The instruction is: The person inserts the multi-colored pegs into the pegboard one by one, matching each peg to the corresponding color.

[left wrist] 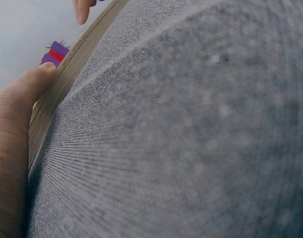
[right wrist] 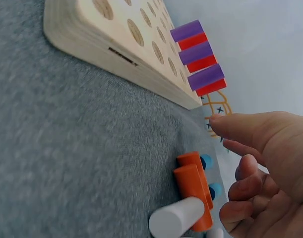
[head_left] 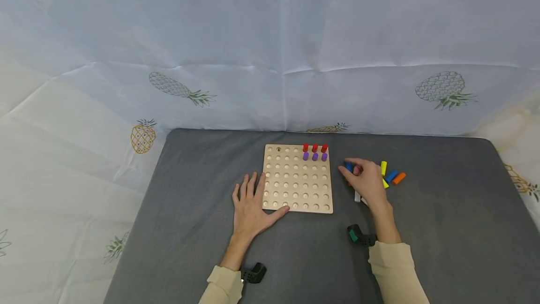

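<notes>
One left hand (head_left: 250, 210), fingers spread, touches a wooden board (head_left: 300, 180); three red pegs (head_left: 315, 148) and three purple pegs (head_left: 315, 156) stand in holes at its far right. Right hand (head_left: 366, 179), thumb and fingers apart, hangs near loose pegs (head_left: 391, 176).

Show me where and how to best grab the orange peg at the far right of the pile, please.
I'd pinch the right-hand end of the orange peg between thumb and finger, coming from above and the right. It lies on its side, that end reaching past the blue peg close along its left, with bare cloth beyond.
</notes>
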The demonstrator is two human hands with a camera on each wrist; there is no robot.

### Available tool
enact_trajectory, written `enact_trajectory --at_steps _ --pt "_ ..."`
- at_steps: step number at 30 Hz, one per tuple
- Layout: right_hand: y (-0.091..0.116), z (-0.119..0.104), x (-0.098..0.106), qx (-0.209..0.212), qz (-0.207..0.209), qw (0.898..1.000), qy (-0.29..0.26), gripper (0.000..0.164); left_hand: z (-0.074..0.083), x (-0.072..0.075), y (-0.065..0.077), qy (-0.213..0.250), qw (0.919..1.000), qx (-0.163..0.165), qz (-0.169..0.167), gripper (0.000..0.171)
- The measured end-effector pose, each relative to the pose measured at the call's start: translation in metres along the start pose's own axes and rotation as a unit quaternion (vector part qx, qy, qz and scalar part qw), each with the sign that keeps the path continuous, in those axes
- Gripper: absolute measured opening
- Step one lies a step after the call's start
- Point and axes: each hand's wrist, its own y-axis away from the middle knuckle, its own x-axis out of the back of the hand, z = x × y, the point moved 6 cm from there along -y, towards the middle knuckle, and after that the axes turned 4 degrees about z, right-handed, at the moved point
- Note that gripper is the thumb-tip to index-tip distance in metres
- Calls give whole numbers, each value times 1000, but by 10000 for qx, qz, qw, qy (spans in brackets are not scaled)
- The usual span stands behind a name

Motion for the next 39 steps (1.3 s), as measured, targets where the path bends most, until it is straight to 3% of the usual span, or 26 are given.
enact_trajectory --at_steps 14,29,39 --pt "0 12 -1 -436 118 9987 229 38 -2 0 2 -15 10000 -12 55 114" --pt "-7 7 -9 -465 181 9975 492 36 -2 0 1 19 10000 -1 28 114" --pt "-11 4 -13 -724 330 9948 638 39 1 1 0 73 10000 -22 42 114"
